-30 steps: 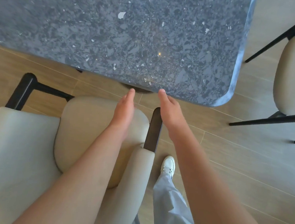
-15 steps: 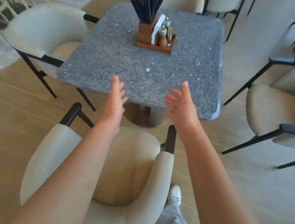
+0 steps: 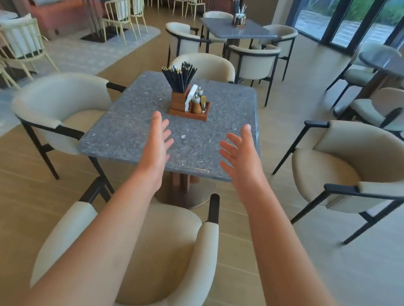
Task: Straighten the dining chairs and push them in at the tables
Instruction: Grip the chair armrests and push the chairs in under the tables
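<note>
Below my outstretched arms sat the near chair [image 3: 162,254], its seat facing the table's [image 3: 129,132] near edge but not yet under it. My left hand [image 3: 156,144] and right hand [image 3: 241,151] hovered spread, grasping nothing, equally far beyond its armrests.

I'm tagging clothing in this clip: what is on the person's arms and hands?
Nothing visible. Both forearms are bare right down to the frame's bottom edge, with no sleeve in view. The left hand and right hand wear no gloves, and no watch, bracelet or ring shows.
</note>
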Demonstrator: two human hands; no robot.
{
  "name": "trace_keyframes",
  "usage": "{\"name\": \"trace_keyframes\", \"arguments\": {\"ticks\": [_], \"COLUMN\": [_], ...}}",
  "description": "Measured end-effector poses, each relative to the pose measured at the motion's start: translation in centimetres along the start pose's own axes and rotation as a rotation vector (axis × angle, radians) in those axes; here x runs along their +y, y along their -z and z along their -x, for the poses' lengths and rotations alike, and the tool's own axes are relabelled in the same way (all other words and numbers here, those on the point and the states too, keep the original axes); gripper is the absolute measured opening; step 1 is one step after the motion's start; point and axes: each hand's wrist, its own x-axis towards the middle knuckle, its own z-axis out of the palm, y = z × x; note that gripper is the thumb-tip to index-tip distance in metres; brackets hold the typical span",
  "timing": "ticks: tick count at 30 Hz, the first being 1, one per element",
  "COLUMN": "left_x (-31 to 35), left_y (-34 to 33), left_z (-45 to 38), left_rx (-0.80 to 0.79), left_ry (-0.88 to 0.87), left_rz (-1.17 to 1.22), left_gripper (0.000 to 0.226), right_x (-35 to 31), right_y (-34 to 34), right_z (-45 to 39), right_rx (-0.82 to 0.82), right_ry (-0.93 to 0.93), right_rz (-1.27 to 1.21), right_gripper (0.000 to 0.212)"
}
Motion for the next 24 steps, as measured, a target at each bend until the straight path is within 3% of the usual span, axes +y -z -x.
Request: {"name": "trace_keyframes", "arguments": {"ticks": [6, 24], "left_x": [-0.1, -4.9], "left_y": [-6.3, -41.6], "left_z": [1.9, 10.2], "left_rx": [-0.095, -0.475], "left_ry": [0.010, 0.076], "left_rz": [-0.015, -0.055], "left_gripper": [0.071, 0.072], "right_x": [-1.8, -7.6], "right_y": [5.7, 38.3], "right_z": [2.0, 4.7], "right_rx": [0.088, 0.427], "right_ry": [0.044, 0.109], "right_rz": [-0.052, -0.132], "right_gripper": [0.067, 0.060]}}
